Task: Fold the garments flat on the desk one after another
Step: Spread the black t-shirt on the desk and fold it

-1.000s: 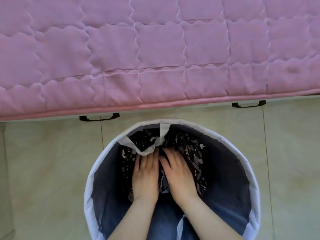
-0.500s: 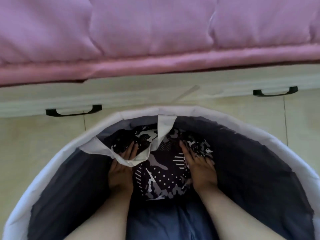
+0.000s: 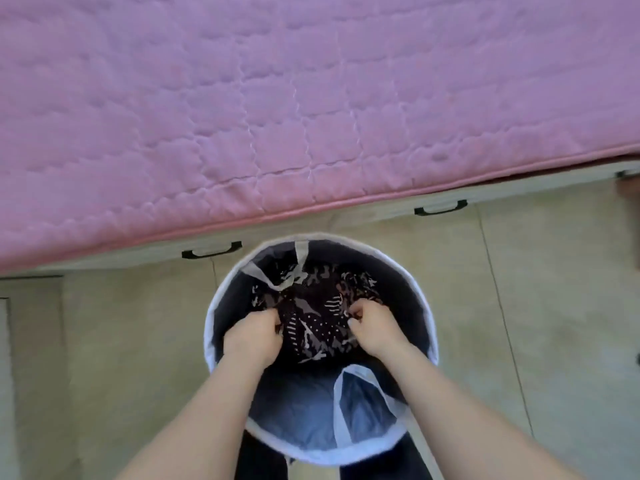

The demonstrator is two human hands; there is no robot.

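Garment (image 3: pixel 317 323) is gripped in the fists of left hand (image 3: pixel 254 336) and right hand (image 3: pixel 372 327) inside the basket (image 3: pixel 209 327); it is best raised evenly, kept clear of the far strap (image 3: pixel 300 254)

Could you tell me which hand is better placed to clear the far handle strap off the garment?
Left: the left hand grips the patterned garment close by that strap, while the right hand grips its opposite side, farther away.
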